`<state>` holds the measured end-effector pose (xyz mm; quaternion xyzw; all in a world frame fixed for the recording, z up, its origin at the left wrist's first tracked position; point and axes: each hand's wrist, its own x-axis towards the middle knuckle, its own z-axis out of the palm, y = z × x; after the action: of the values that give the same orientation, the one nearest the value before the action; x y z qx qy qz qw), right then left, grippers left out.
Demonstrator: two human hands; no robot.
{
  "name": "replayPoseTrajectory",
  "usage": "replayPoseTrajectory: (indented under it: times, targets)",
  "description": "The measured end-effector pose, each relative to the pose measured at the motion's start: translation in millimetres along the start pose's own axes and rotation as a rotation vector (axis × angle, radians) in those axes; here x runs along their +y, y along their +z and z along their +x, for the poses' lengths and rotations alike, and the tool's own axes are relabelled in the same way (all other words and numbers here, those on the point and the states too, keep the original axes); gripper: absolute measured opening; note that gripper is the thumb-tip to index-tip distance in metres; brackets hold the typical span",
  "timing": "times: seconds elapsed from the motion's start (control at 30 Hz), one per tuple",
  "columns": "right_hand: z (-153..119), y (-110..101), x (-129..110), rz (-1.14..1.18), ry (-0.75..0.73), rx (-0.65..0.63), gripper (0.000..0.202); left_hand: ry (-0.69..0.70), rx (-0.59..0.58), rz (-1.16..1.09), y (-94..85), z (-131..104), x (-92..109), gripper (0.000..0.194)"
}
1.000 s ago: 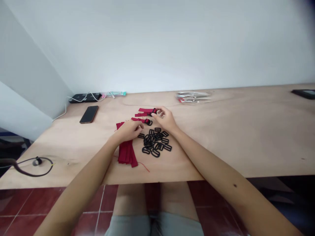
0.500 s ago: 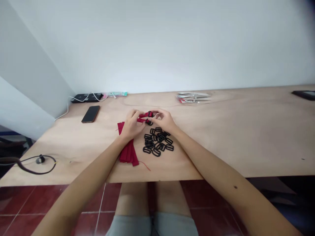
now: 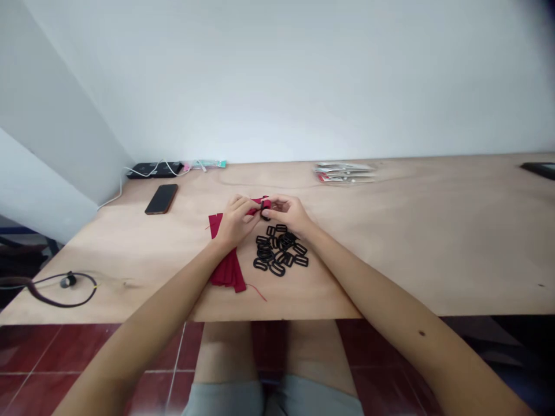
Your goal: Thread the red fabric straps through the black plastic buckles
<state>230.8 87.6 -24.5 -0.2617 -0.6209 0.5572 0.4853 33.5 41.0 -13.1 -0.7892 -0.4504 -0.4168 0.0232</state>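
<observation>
My left hand (image 3: pixel 235 220) and my right hand (image 3: pixel 289 213) meet over the wooden table (image 3: pixel 390 248), both pinching a short red strap with a black buckle (image 3: pixel 263 207) between the fingertips. Just below my right hand lies a pile of several black plastic buckles (image 3: pixel 280 251). A stack of red fabric straps (image 3: pixel 226 267) lies under and below my left wrist, with a loose red thread trailing to its right.
A black phone (image 3: pixel 162 199) lies at the back left, beyond it a black power strip with white cables (image 3: pixel 154 169). Flat packets (image 3: pixel 342 172) sit at the back centre. A black cable loop (image 3: pixel 60 287) lies at the left front edge, a dark object (image 3: pixel 540 167) far right.
My left hand rose from the red strap stack to meet my right hand. Both hands drew together on the red strap and buckle; the second strap is hidden now.
</observation>
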Motion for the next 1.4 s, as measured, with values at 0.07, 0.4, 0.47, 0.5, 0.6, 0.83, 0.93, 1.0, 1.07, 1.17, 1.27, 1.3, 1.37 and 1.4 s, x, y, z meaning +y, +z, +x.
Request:
replayPoseTrajectory:
  times: [0.07, 0.4, 0.47, 0.5, 0.6, 0.83, 0.93, 1.0, 1.07, 1.17, 1.27, 1.3, 1.37, 1.4]
  targets:
    - [1, 0, 1, 0.046, -0.014, 0.058, 0.044, 0.0, -0.004, -0.002, -0.8, 0, -2, 0.008]
    - [3, -3, 3, 0.082, -0.019, 0.077, 0.042, 0.042, 0.047, -0.032, 1.8, -3, 2, 0.01]
    - [3, -3, 2, 0.06, 0.0, 0.009, 0.04, 0.047, 0.075, -0.037, 0.6, -2, 5, 0.012]
    - [2, -2, 1, 0.053, 0.012, -0.017, 0.04, 0.046, 0.078, -0.038, -0.2, -2, 6, 0.013]
    - [2, -3, 2, 0.063, 0.027, -0.008, 0.041, 0.018, 0.045, -0.028, -2.1, -2, 6, 0.012]
    - [1, -1, -3, 0.125, 0.051, 0.02, 0.042, 0.051, 0.062, -0.058, 0.4, -4, 3, 0.008]
    - [-1, 3, -6, 0.134, 0.073, -0.022, 0.044, 0.098, 0.119, -0.066, 2.6, -4, 2, 0.006]
    - [-1, 4, -7, 0.146, 0.086, -0.042, 0.043, 0.143, 0.172, -0.067, 3.4, -3, 2, 0.004]
    - [-1, 4, -6, 0.161, 0.1, -0.059, 0.042, 0.177, 0.208, -0.06, 3.6, -3, 1, 0.003]
    - [0, 1, -4, 0.167, 0.121, -0.086, 0.04, 0.191, 0.211, -0.041, 3.6, -4, 2, 0.004]
    - [-1, -1, -2, 0.151, 0.146, -0.121, 0.041, 0.201, 0.194, -0.029, 3.7, -5, 2, 0.005]
    - [-1, -1, -1, 0.141, 0.158, -0.129, 0.042, 0.205, 0.19, -0.027, 3.6, -5, 1, 0.005]
    - [-2, -1, -1, 0.126, 0.18, -0.131, 0.044, 0.204, 0.184, -0.031, 2.8, -4, 2, 0.006]
    - [-2, -1, -1, 0.124, 0.184, -0.126, 0.044, 0.2, 0.182, -0.038, 2.2, -3, 2, 0.006]
